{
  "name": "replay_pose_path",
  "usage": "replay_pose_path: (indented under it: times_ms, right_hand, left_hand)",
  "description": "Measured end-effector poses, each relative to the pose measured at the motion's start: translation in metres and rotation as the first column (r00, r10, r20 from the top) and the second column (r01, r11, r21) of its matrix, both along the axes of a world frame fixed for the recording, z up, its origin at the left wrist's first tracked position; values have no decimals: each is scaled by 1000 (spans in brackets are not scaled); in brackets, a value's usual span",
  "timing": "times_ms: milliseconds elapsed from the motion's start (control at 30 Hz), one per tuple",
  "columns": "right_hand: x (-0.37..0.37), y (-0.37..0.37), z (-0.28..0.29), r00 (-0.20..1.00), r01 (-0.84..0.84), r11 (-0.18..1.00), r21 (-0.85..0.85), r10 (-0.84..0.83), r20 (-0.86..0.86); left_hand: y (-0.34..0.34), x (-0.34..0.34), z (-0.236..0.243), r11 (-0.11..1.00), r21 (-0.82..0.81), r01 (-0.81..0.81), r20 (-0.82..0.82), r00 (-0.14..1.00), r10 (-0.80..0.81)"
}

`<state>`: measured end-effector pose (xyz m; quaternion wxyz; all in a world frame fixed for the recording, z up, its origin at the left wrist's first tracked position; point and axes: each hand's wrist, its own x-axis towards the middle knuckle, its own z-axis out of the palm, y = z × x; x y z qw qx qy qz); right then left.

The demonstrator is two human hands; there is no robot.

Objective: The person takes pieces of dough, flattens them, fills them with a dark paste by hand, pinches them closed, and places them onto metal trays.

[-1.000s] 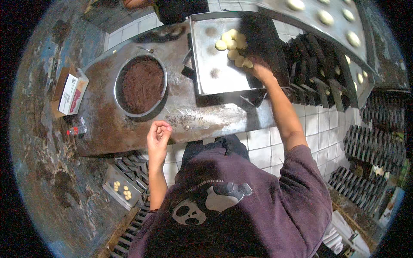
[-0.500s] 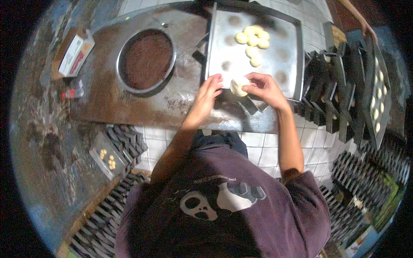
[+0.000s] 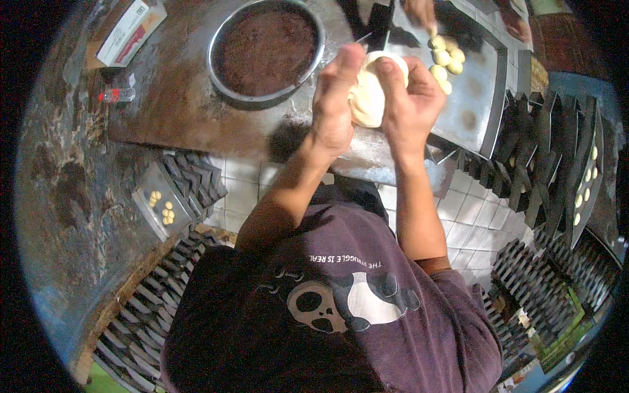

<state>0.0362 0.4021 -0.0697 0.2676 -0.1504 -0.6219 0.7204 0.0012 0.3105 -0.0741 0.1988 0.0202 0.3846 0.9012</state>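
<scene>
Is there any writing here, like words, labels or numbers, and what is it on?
Dark purple shirt: one line of pale capital letters by a cartoon picture; readable, but I don't copy printed words.
White-sided box: red and dark print, too small to read.
Clear and red bottle: no print I can make out.

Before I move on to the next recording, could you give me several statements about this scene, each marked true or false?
1. The left hand and right hand hold a lump of pale dough between them. True.
2. Another person's hand is near the small dough balls on the metal tray. True.
3. The dough balls form one straight row. False: they are clustered.
4. The round pan contains a dark brown crumbly mass. True.
5. The round pan stands right of the tray. False: it stands left.
</scene>
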Motion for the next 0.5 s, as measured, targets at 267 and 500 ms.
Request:
replay_pose_path:
  times_ms: [267,500]
  right_hand:
    - [-16,-42,45,770,-550,812,-193,583,258]
    - [-5,-63,-117,530,-653,674,345,81,844]
  left_hand:
    - [-101,-37,-57,957,-260,129,-158,972,-174]
    - [-174,-21,-99,698,-715,52,-352,834,-424]
